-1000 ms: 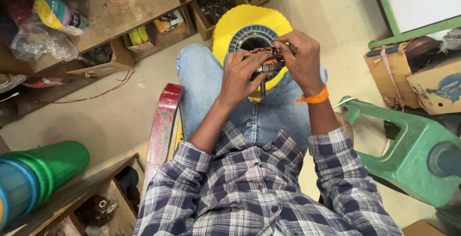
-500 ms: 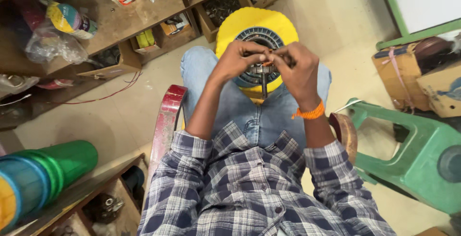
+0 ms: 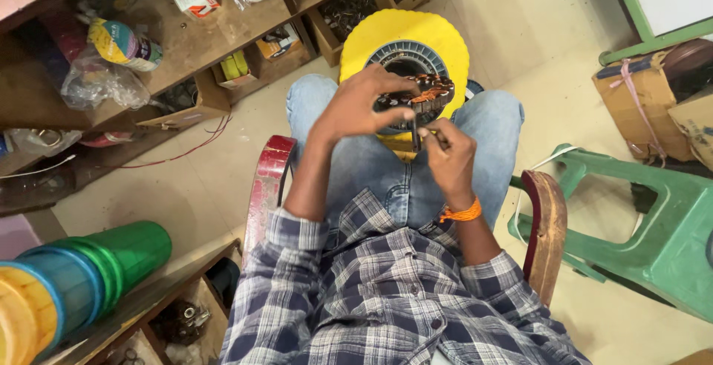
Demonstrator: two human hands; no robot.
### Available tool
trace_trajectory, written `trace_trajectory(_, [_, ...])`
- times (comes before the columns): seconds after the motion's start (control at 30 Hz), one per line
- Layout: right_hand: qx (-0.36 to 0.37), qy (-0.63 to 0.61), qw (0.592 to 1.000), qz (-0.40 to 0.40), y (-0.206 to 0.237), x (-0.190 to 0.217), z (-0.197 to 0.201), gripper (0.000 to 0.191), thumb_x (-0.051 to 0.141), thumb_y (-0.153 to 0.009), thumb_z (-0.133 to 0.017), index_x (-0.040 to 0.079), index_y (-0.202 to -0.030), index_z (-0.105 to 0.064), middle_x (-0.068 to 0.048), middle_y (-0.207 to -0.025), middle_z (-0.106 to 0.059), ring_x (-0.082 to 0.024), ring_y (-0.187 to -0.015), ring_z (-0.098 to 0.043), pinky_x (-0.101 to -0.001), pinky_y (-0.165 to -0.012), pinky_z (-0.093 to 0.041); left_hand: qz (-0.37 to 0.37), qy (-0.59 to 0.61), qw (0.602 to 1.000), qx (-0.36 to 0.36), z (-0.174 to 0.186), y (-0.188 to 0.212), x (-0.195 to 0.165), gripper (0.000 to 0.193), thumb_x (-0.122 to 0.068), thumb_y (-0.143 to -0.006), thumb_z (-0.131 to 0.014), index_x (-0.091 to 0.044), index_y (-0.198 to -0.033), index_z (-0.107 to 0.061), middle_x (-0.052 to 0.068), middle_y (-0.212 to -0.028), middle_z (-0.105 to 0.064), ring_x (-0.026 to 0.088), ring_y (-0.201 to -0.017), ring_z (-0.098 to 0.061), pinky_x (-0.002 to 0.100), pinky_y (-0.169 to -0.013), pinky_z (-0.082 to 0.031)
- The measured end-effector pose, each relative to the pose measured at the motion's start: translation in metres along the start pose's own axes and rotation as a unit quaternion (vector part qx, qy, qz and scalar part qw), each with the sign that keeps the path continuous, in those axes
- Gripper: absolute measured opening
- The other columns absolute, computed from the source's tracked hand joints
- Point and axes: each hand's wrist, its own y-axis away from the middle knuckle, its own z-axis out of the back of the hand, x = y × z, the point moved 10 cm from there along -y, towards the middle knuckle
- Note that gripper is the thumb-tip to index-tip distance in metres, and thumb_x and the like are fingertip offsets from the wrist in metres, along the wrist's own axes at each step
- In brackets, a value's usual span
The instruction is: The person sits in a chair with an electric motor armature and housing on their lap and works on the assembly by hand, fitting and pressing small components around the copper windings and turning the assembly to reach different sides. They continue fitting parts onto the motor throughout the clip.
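- Left hand (image 3: 360,109): raised over the lap, fingers curled and clamped on the rim of a wound motor stator (image 3: 416,94).
- Wound motor stator: dark ring with copper-coloured windings, held above the knees and tilted, directly in front of a yellow round housing (image 3: 445,42).
- Right hand (image 3: 445,153): just below the stator, fingers closed together around a thin dark tool (image 3: 416,138) that points up toward the stator's lower edge; an orange thread band (image 3: 460,213) circles the wrist.
- Yellow round housing: sits on the floor beyond the knees, with a grey slotted ring at its centre.
- Seat: red-armed chair (image 3: 267,176); the person wears blue jeans and a checked shirt.
- Left of the person: wooden shelves (image 3: 193,46) carrying small boxes, a plastic bag and a tape roll; stacked plastic cups (image 3: 82,276) in green, blue and yellow lie nearer.
- Right of the person: green plastic stool (image 3: 661,216) on its side, with cardboard boxes (image 3: 639,105) behind it.
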Motion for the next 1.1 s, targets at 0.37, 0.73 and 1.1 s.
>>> trace_trajectory(0.37, [0.004,0.009,0.997,0.073,-0.027,0.022,0.06,0.006,-0.002,-0.095,-0.077,-0.002,-0.099,-0.073,-0.008,-0.085,-0.068,-0.011,-0.065,-0.052,-0.028,-0.059,-0.04,-0.044,-0.146,0.965,-0.215,-0.022,0.027,-0.031,0.046,-0.028,-0.085,-0.085,-0.01,-0.125,-0.069,0.001,-0.12,-0.073,0.022,-0.107,-0.063,0.039,-0.092,-0.044])
trace_trajectory(0.73, [0.069,0.032,0.977,0.197,-0.076,0.069,0.023,0.008,0.0,-0.097,-0.077,-0.002,-0.098,-0.069,-0.013,-0.091,-0.07,-0.021,-0.08,-0.072,-0.0314,-0.068,-0.055,-0.015,-0.133,0.963,-0.234,-0.019,0.027,-0.034,0.048,-0.028,-0.084,-0.085,-0.009,-0.126,-0.069,0.002,-0.117,-0.074,0.022,-0.106,-0.064,0.038,-0.091,-0.043])
trace_trajectory(1.1, [0.034,0.082,0.972,0.217,-0.095,0.071,0.022,0.014,0.007,-0.088,-0.087,0.002,-0.093,-0.075,-0.01,-0.076,-0.061,-0.021,-0.062,-0.052,-0.0343,-0.059,-0.041,0.196,0.002,0.965,-0.175,-0.026,-0.016,0.02,0.027,-0.021,-0.082,-0.075,-0.009,-0.105,-0.08,0.011,-0.095,-0.081,0.034,-0.088,-0.067,0.043,-0.082,-0.053])
